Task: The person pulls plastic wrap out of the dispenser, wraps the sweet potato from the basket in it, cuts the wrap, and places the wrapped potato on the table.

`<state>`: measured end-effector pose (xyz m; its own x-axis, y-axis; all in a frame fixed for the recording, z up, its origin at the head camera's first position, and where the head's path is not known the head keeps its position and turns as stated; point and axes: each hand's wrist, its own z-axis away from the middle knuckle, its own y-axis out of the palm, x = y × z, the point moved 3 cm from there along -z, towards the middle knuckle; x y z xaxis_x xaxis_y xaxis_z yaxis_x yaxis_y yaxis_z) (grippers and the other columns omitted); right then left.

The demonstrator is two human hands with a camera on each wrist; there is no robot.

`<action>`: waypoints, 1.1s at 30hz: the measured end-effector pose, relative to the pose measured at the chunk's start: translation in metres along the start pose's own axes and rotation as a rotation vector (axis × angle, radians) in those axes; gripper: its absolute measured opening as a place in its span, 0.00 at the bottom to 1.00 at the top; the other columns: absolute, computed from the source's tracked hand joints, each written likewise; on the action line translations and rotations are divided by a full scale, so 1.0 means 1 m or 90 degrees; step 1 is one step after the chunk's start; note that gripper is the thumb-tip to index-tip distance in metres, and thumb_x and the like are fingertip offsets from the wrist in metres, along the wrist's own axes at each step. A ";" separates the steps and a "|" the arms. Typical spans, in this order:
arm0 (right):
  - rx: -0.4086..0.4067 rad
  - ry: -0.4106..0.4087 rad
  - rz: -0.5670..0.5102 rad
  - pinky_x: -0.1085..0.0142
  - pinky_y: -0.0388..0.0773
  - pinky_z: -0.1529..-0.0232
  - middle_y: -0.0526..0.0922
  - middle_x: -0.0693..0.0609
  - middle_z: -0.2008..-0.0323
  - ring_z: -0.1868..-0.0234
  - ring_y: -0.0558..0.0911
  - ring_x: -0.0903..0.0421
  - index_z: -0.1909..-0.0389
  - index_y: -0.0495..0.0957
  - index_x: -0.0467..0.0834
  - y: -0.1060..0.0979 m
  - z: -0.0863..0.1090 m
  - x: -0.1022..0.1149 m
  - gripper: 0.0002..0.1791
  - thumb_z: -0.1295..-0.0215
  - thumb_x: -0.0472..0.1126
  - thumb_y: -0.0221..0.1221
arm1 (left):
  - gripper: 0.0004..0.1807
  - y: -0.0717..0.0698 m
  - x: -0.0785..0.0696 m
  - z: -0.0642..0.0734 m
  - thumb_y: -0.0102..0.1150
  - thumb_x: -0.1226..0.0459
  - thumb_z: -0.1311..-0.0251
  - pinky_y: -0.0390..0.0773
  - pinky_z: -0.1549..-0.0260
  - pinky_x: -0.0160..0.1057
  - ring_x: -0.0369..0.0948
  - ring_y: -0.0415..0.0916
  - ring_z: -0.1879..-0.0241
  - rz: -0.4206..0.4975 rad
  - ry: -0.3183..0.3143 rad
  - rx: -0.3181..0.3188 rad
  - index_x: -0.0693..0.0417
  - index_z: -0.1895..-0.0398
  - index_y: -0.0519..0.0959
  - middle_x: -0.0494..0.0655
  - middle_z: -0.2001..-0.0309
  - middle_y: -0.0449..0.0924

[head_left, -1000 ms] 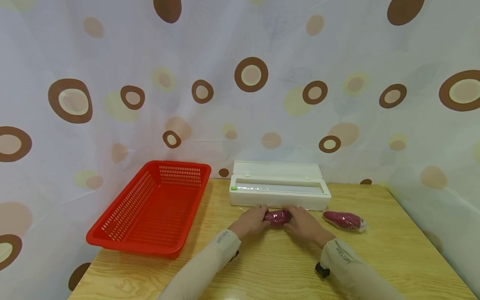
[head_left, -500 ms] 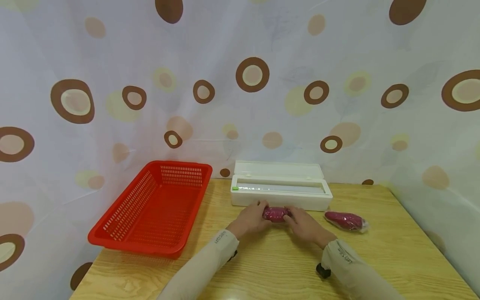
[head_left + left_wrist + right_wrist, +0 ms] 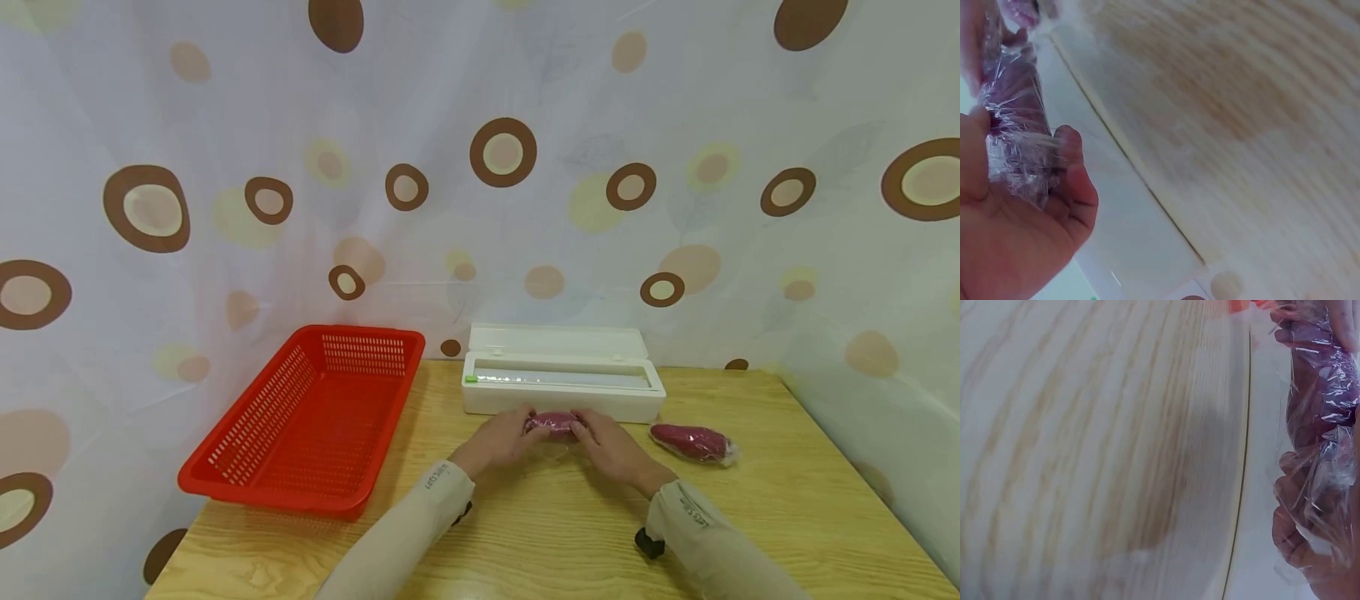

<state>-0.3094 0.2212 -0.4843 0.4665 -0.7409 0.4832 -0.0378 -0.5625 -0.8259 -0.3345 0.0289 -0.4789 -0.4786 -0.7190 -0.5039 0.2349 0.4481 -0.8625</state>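
Both hands hold a purple-red sweet potato (image 3: 553, 422) wrapped in clear cling film, just in front of the white cling film dispenser (image 3: 562, 405). My left hand (image 3: 501, 437) grips its left end. At the other end my right hand (image 3: 611, 446) has its thumb on the near side. In the left wrist view, crumpled film (image 3: 1019, 153) bunches over the end inside the curled fingers. Loose film (image 3: 1329, 462) spreads over the right fingers in the right wrist view. A second wrapped sweet potato (image 3: 693, 443) lies on the table, right of the right hand.
The dispenser's lid (image 3: 555, 340) stands raised at the back, with a film roll and a green slider (image 3: 471, 379) showing. To the left, a red plastic basket (image 3: 375, 450) stands on the wooden table (image 3: 555, 533). A patterned curtain (image 3: 585, 108) hangs behind.
The held sweet potato has turned between the hands and its visible part looks slimmer. A bit of film now shows below it. Both hands have stayed nearly in place.
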 end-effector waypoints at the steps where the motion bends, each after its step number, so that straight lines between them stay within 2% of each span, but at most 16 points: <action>1: -0.001 0.006 -0.001 0.47 0.69 0.46 0.76 0.39 0.49 0.46 0.74 0.41 0.43 0.69 0.33 0.000 0.000 -0.001 0.22 0.24 0.45 0.41 | 0.21 -0.001 0.000 0.000 0.48 0.46 0.34 0.75 0.64 0.34 0.36 0.74 0.63 0.001 0.004 0.001 0.50 0.48 0.69 0.42 0.61 0.76; 5: -0.008 0.033 0.001 0.48 0.70 0.48 0.78 0.41 0.53 0.48 0.76 0.42 0.46 0.72 0.35 -0.001 -0.001 -0.002 0.22 0.23 0.47 0.39 | 0.24 -0.002 0.000 0.000 0.56 0.52 0.37 0.72 0.49 0.38 0.40 0.74 0.50 -0.026 0.045 0.002 0.51 0.42 0.67 0.46 0.49 0.76; 9: -0.018 0.046 -0.010 0.47 0.71 0.49 0.79 0.41 0.54 0.50 0.77 0.42 0.48 0.72 0.36 -0.003 -0.002 -0.002 0.22 0.23 0.47 0.38 | 0.26 -0.003 0.000 0.000 0.54 0.54 0.34 0.69 0.44 0.39 0.42 0.71 0.44 -0.044 0.082 0.008 0.52 0.37 0.64 0.48 0.43 0.74; 12: -0.021 0.047 -0.027 0.47 0.71 0.49 0.79 0.39 0.52 0.49 0.77 0.41 0.45 0.71 0.35 -0.005 -0.003 -0.001 0.22 0.23 0.47 0.38 | 0.24 -0.004 0.000 0.001 0.50 0.53 0.32 0.69 0.45 0.40 0.42 0.72 0.44 -0.020 0.075 0.016 0.51 0.37 0.64 0.49 0.44 0.74; 16: -0.025 0.053 -0.047 0.45 0.69 0.46 0.76 0.35 0.48 0.46 0.75 0.38 0.40 0.67 0.34 -0.006 -0.003 0.000 0.23 0.23 0.46 0.39 | 0.21 -0.007 -0.001 0.004 0.47 0.51 0.31 0.74 0.53 0.38 0.40 0.76 0.55 0.047 0.041 0.037 0.51 0.42 0.68 0.48 0.52 0.78; 18: -0.030 0.061 -0.047 0.46 0.70 0.47 0.77 0.35 0.49 0.47 0.75 0.39 0.41 0.67 0.35 -0.007 -0.003 0.000 0.23 0.23 0.48 0.39 | 0.21 -0.009 -0.002 0.005 0.46 0.50 0.31 0.75 0.58 0.37 0.38 0.76 0.59 0.074 0.028 0.045 0.51 0.43 0.68 0.47 0.55 0.78; 20: -0.035 0.068 -0.040 0.49 0.73 0.52 0.79 0.39 0.55 0.53 0.79 0.43 0.44 0.70 0.36 -0.007 -0.004 0.000 0.23 0.24 0.49 0.39 | 0.22 -0.009 -0.004 0.005 0.48 0.50 0.32 0.75 0.57 0.38 0.38 0.76 0.59 0.079 0.030 0.047 0.52 0.43 0.68 0.48 0.55 0.78; 22: -0.035 0.075 -0.037 0.54 0.74 0.63 0.79 0.45 0.67 0.65 0.79 0.49 0.53 0.72 0.38 -0.008 -0.004 0.001 0.21 0.23 0.50 0.38 | 0.24 -0.009 -0.005 0.004 0.51 0.51 0.33 0.73 0.51 0.39 0.40 0.76 0.52 0.062 0.043 0.041 0.52 0.39 0.66 0.49 0.50 0.77; 25: -0.028 0.086 -0.036 0.61 0.68 0.72 0.70 0.52 0.79 0.77 0.70 0.56 0.64 0.71 0.41 -0.009 -0.004 0.002 0.20 0.23 0.50 0.37 | 0.29 -0.006 -0.006 0.002 0.56 0.56 0.36 0.68 0.44 0.41 0.43 0.71 0.43 0.020 0.077 0.016 0.51 0.33 0.62 0.50 0.41 0.72; 27: -0.023 0.102 -0.034 0.62 0.65 0.74 0.66 0.52 0.81 0.79 0.67 0.56 0.67 0.70 0.42 -0.011 -0.004 0.003 0.22 0.23 0.51 0.36 | 0.32 -0.005 -0.006 0.001 0.57 0.57 0.36 0.67 0.43 0.41 0.44 0.69 0.41 -0.009 0.095 0.000 0.50 0.31 0.60 0.50 0.39 0.70; 29: -0.026 0.114 -0.026 0.61 0.67 0.72 0.70 0.52 0.79 0.76 0.69 0.56 0.65 0.73 0.41 -0.012 -0.005 0.004 0.23 0.23 0.52 0.35 | 0.32 -0.005 -0.007 0.002 0.56 0.56 0.36 0.67 0.43 0.40 0.44 0.69 0.41 -0.032 0.103 -0.013 0.48 0.31 0.60 0.50 0.38 0.69; 33: -0.037 0.122 -0.039 0.61 0.68 0.70 0.73 0.51 0.76 0.74 0.71 0.55 0.60 0.74 0.40 -0.014 -0.005 0.005 0.23 0.23 0.51 0.35 | 0.28 -0.006 -0.008 0.003 0.50 0.51 0.33 0.69 0.45 0.40 0.42 0.70 0.43 -0.044 0.089 -0.003 0.46 0.31 0.62 0.48 0.40 0.71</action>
<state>-0.3106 0.2236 -0.4684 0.2935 -0.7579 0.5826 -0.0675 -0.6244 -0.7782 -0.3300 0.0301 -0.4696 -0.6062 -0.6678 -0.4320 0.1941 0.4025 -0.8946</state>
